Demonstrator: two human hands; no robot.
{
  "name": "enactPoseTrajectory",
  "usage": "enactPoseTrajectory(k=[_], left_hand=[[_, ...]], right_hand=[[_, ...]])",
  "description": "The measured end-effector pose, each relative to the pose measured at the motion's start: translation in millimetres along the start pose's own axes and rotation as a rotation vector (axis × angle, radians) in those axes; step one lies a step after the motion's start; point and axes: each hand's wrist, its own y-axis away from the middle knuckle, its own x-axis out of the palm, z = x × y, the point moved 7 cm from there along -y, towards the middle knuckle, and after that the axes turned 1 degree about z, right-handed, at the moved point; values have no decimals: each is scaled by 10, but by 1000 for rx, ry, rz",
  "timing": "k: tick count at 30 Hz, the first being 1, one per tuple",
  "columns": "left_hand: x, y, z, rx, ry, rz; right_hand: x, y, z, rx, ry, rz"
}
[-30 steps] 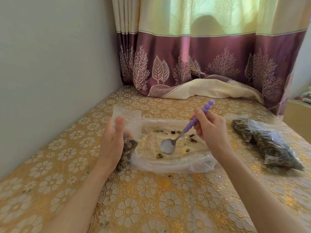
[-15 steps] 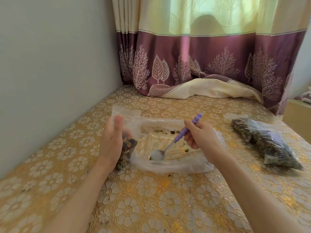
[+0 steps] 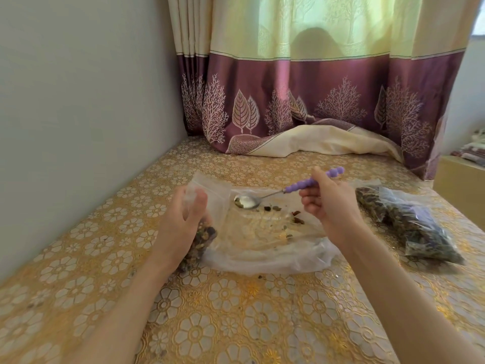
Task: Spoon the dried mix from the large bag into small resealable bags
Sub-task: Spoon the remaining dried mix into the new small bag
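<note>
On the worktop (image 3: 236, 324) I see the large bag (image 3: 262, 240) spread flat, nearly spent; my left hand (image 3: 181, 227) grips the small bag (image 3: 202, 240) upright — mouth up for filling — while my right hand (image 3: 333, 206) pinches the spoon (image 3: 283, 191), carrying scraps toward it.

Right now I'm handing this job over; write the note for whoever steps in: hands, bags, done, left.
Left hand holds the small bag upright, part filled with mix.
Right hand holds the purple-handled spoon, bowl near the small bag's mouth, a few bits in it.
Large bag lies open between the hands, nearly empty, scraps only.
Filled bags lie to the right.
Left: tip in this spoonful, gather the scraps, seal.
</note>
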Motion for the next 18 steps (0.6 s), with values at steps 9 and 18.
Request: enactPoseTrajectory(k=[9, 18], left_hand=[[46, 22, -31, -20, 33, 97], [44, 20, -22, -44, 107, 87]], right_hand=[[172, 276, 438, -281, 3, 27], [481, 423, 440, -299, 40, 310]])
